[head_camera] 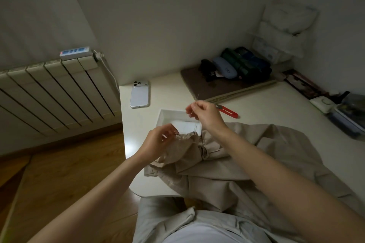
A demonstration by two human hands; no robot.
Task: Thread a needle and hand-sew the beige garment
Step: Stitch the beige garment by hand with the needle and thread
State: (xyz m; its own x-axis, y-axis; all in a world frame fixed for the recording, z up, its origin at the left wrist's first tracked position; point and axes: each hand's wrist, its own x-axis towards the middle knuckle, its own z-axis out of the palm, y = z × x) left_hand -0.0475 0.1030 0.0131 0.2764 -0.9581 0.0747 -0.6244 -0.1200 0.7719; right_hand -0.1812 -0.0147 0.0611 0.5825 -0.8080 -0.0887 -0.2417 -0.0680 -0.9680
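The beige garment (237, 156) lies crumpled over the white table's near edge and hangs into my lap. My left hand (160, 142) pinches a bunched fold of it at the garment's upper left. Raised above the fold, my right hand (203, 114) pinches a thin needle (197, 97), whose tip points up and away. A fine thread (194, 124) seems to run down from that hand toward the fabric, but it is barely visible.
A white tray (167, 113) holding a white card sits just behind my hands. Red thread snips (228, 112) lie to its right, a white phone (139, 94) to its left. Dark pouches on a brown mat (197, 83) fill the back; boxes line the right edge. A radiator stands left.
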